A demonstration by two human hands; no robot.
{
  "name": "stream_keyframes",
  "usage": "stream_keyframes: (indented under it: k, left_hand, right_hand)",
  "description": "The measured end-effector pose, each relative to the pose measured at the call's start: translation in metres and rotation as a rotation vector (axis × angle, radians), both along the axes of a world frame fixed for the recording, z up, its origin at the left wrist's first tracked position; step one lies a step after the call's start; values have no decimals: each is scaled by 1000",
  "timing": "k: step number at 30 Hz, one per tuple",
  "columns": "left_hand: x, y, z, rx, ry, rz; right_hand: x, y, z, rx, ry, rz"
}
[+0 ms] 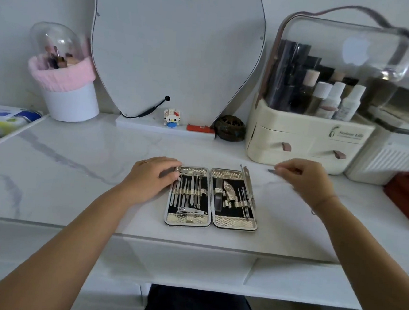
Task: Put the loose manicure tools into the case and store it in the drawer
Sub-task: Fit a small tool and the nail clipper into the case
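Note:
The manicure case point(209, 225) lies open flat on the marble tabletop, both halves lined with several steel tools under straps. My left hand point(151, 175) rests on the case's upper left corner, fingers lying over its edge. My right hand point(302, 178) hovers to the right of the case and pinches a small dark loose tool point(271, 171) by its end. A long steel tool point(248, 182) lies slanted along the right edge of the case.
A cream cosmetics organiser point(305, 140) with two small drawers stands behind my right hand. A mirror point(175, 47), a toy figure point(171, 118), a dark round ornament point(230, 128) and a brush pot point(68, 88) line the back. Drawer fronts point(185, 263) sit under the tabletop edge. A dark red item point(408, 195) lies far right.

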State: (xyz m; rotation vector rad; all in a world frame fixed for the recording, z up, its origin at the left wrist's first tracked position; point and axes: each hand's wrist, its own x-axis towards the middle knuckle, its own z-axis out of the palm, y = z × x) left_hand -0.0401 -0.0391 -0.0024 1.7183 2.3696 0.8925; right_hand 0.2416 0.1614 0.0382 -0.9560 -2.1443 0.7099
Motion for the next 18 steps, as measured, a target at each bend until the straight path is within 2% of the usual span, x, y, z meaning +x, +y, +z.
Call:
stream_keyframes:
  k: [5,8,12,18]
  left_hand:
    - [7,4,1,32,-1,-11]
    - [21,14,4,15,17,-39]
    - [20,15,1,17,-13,-34]
    - [23,13,-1,4,-80,-23]
  right_hand:
    - [62,10,-4,38,-260,-166]
    - [92,10,-14,29,-251,-230]
    - [90,11,-22,28,-232,-276]
    - [77,-3,-25,62,-130,-227]
